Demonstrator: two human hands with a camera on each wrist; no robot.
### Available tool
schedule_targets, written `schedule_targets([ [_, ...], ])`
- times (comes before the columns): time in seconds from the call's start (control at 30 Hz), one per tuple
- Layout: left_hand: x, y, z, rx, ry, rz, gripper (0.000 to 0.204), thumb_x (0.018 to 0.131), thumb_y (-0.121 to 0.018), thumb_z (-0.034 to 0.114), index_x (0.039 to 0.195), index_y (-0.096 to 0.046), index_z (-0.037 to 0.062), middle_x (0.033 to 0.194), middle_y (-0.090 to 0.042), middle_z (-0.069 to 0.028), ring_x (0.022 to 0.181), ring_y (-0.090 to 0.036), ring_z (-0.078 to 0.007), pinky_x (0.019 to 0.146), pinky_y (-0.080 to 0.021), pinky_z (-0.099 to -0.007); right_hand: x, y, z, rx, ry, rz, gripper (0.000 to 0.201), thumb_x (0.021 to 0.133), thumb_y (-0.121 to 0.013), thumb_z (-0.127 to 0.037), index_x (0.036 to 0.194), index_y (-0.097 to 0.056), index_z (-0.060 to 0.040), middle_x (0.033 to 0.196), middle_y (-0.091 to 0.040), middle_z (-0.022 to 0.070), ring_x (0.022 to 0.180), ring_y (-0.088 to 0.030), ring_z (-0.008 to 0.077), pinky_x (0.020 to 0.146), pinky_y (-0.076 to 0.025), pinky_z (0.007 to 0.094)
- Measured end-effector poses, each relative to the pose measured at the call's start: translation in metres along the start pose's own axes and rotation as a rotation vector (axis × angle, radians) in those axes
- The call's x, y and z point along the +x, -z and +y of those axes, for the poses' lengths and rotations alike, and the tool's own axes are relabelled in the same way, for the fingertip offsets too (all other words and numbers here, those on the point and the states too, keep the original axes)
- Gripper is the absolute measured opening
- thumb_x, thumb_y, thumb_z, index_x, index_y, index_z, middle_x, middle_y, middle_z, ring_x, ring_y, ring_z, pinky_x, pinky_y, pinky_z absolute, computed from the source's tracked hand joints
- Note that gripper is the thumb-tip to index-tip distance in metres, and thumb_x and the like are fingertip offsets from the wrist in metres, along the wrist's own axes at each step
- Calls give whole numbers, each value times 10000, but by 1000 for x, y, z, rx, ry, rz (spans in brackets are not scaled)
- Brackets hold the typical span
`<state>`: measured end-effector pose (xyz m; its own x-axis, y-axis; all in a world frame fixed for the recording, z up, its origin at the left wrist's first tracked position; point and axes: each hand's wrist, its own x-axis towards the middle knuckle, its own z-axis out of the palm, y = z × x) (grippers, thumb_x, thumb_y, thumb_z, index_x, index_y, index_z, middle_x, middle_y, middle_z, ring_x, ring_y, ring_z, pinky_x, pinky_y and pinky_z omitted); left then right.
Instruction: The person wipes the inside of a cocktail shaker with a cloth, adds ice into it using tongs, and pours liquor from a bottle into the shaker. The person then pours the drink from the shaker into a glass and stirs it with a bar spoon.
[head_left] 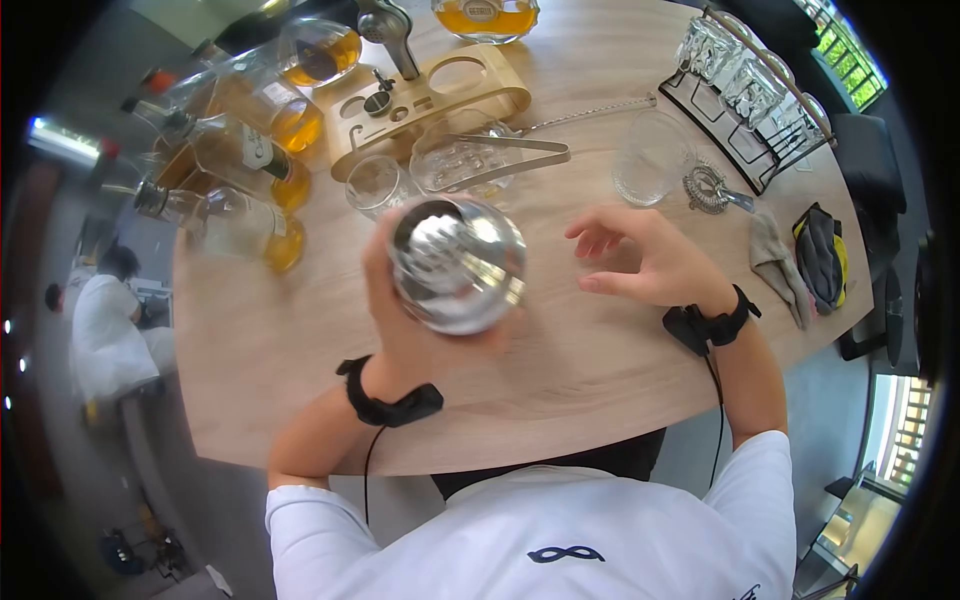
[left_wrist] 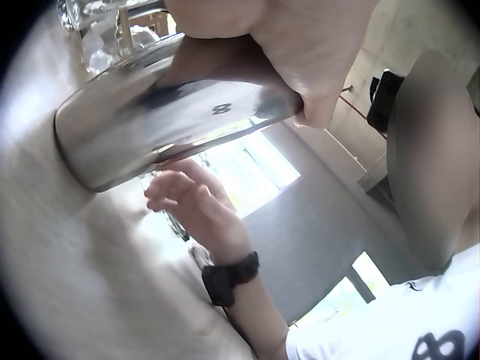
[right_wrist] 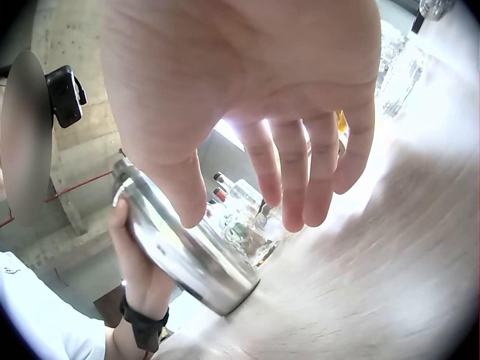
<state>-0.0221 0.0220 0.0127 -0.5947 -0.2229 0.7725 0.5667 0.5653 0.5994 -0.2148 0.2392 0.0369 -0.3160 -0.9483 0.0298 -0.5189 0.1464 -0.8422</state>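
Observation:
My left hand (head_left: 405,325) grips a shiny steel cocktail shaker (head_left: 462,270) round its side, thumb and fingers wrapped about it. From the head view its domed top faces up, and motion blurs it a little. In the right wrist view the shaker (right_wrist: 191,255) leans, its flat base low by the tabletop. To the right of it, my right hand (head_left: 640,258) hovers above the table with fingers relaxed and slightly bent, holding nothing. A gap separates that hand from the shaker in the head view.
Behind the shaker are a short glass (head_left: 378,187), an ice bowl with tongs (head_left: 505,165) across it and a wooden rack (head_left: 500,85). Several liquor bottles (head_left: 240,225) line the left. A mixing glass (head_left: 650,165), strainer (head_left: 708,188), glass rack (head_left: 725,140) and cloth (head_left: 775,265) lie rightward.

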Motion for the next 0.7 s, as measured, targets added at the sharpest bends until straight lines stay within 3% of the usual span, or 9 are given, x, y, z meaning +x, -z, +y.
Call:
schedule_targets([
  [0.13, -10, -24, 34, -442, 119, -187, 1001, 648, -987, 254, 1467, -438, 80, 1344, -566, -278, 1205, -611, -385, 983, -521, -447, 0, 0, 1, 15, 14, -22, 472, 822, -837, -169, 1232, -647, -32, 1036, -719, 74, 984, -681, 177, 895, -511, 325],
  [0.27, -13, -22, 40, -427, 120, -199, 962, 628, -988, 286, 1427, -500, 62, 1337, -579, -282, 1193, -614, -390, 975, -515, -458, 1, 0, 4, 40, 9, -7, 487, 818, -842, -152, 1246, -644, -28, 1039, -719, 73, 990, -679, 169, 911, -524, 323],
  [0.33, -2, -11, 15, -352, 11, -136, 1015, 609, -987, 251, 1453, -463, 42, 1342, -576, -264, 1181, -619, -377, 984, -511, -459, 1, 0, 5, 36, 11, -18, 488, 817, -842, -151, 1247, -645, -29, 1038, -719, 74, 990, -679, 170, 911, -526, 322],
  [0.37, 8, 3, 12, -113, 55, -161, 1072, 605, -962, 196, 1491, -385, 22, 1332, -574, -228, 1172, -626, -339, 982, -515, -441, 1, 1, 5, 35, 9, -23, 490, 816, -843, -150, 1249, -647, -29, 1037, -719, 74, 991, -680, 172, 912, -527, 320],
  [0.43, -4, 10, -1, 115, 215, 46, 1086, 627, -922, 126, 1505, -296, 2, 1321, -555, -175, 1159, -628, -257, 966, -533, -375, 0, 1, 3, 27, 13, -19, 487, 817, -842, -148, 1248, -648, -30, 1034, -719, 74, 990, -680, 172, 910, -526, 318],
  [0.47, 13, 14, 0, 317, 56, 72, 1052, 634, -908, 105, 1496, -312, 8, 1327, -550, -175, 1147, -630, -254, 950, -544, -368, 0, 1, 2, 23, 20, -12, 483, 818, -840, -147, 1247, -649, -31, 1031, -719, 75, 990, -680, 173, 908, -525, 317],
  [0.53, 9, 13, -4, 120, 130, 89, 1031, 656, -907, 97, 1497, -316, 35, 1335, -547, -189, 1146, -631, -255, 938, -550, -383, 1, 1, 2, 15, 20, -13, 478, 820, -838, -143, 1246, -650, -32, 1029, -718, 76, 989, -680, 173, 906, -524, 317],
  [0.6, 19, 4, 6, 5, -50, -24, 996, 654, -920, 96, 1481, -367, 74, 1327, -558, -219, 1148, -634, -295, 932, -552, -397, 0, 0, 2, 7, 20, -16, 473, 822, -835, -139, 1245, -652, -34, 1027, -717, 77, 989, -680, 172, 904, -523, 317],
  [0.7, 5, -13, 37, -147, -66, -184, 752, 658, -948, 173, 1319, -592, 128, 1322, -572, -259, 1157, -625, -387, 944, -536, -467, 0, -3, 3, 62, -7, -32, 467, 824, -830, -133, 1246, -653, -40, 1026, -716, 74, 989, -679, 169, 904, -518, 318],
])
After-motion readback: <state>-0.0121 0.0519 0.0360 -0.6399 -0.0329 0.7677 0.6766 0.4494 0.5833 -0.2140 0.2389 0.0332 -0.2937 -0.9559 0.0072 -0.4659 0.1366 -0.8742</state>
